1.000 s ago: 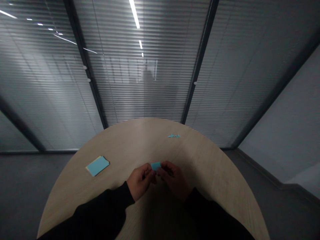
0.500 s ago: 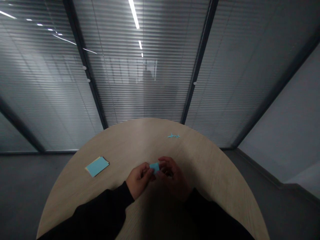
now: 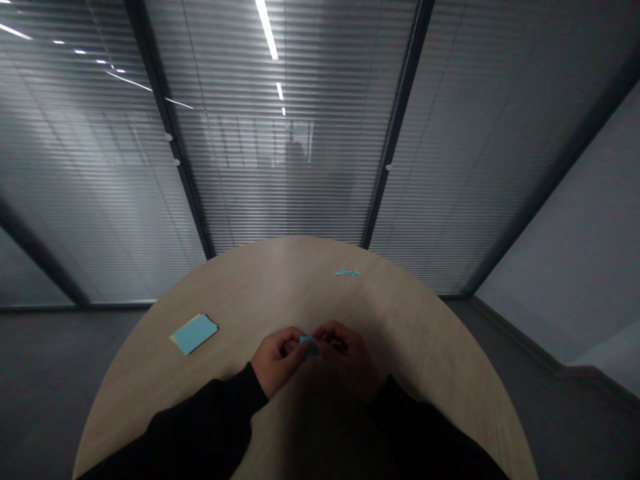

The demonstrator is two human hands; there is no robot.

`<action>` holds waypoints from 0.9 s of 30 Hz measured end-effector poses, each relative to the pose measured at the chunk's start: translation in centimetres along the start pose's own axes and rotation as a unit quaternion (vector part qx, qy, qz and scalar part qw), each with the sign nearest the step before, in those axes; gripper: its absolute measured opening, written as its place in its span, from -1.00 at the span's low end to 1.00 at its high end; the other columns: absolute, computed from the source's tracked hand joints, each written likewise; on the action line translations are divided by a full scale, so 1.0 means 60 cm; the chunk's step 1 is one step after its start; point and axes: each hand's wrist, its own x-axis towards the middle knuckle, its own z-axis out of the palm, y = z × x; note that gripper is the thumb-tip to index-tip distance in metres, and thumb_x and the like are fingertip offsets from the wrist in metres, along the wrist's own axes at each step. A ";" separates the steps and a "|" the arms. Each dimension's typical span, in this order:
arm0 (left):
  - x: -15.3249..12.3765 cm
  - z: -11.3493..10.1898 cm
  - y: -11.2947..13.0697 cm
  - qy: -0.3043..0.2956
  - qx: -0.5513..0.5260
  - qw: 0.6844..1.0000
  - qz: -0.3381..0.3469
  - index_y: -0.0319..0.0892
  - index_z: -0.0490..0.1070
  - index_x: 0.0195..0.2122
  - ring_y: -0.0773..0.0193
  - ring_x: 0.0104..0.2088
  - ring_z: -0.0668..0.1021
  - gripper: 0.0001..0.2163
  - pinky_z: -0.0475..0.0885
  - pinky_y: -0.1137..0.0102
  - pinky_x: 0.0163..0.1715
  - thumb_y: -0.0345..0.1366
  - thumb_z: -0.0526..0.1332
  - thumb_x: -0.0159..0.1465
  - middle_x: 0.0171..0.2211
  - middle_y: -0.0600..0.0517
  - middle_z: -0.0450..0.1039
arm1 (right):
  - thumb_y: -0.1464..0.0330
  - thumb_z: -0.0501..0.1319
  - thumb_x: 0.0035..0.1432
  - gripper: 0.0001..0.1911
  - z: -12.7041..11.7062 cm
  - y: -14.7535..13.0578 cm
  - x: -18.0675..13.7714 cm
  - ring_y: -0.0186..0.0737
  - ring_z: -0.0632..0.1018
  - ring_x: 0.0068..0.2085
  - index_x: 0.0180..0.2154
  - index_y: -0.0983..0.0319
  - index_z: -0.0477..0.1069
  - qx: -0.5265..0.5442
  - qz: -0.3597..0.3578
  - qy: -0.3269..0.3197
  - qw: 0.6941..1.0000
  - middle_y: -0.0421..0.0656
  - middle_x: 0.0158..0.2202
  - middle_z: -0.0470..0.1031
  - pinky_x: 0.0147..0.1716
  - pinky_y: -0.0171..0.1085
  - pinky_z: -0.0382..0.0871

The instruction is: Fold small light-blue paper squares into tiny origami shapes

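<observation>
A small folded piece of light blue paper (image 3: 309,343) is pinched between both hands just above the round wooden table (image 3: 250,293). My left hand (image 3: 277,361) grips its left side with curled fingers. My right hand (image 3: 347,359) grips its right side, fingers closed over it. Only a sliver of the paper shows between the fingertips. Both arms wear dark sleeves.
A stack of blue and yellow paper sheets (image 3: 195,333) lies on the table's left part. A small folded blue paper figure (image 3: 347,272) sits near the far edge. Glass walls with blinds (image 3: 300,133) stand behind the table; dark floor surrounds it.
The blue paper was a wider rectangle held up between the fingers; now it is folded smaller and mostly covered, and both hands sit slightly lower and closer together.
</observation>
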 end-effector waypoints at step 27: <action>0.008 0.000 0.006 0.039 -0.058 0.997 -0.043 -0.23 0.48 -0.38 0.39 -0.57 0.40 -0.59 0.22 0.49 -0.55 0.07 0.34 0.03 -0.56 0.07 0.45 | 0.41 0.19 0.18 -0.99 0.009 0.000 -0.003 -0.37 0.44 -0.47 -0.31 0.19 0.37 -0.147 -0.134 0.039 0.979 -0.21 -0.37 0.43 -0.47 -0.38 0.34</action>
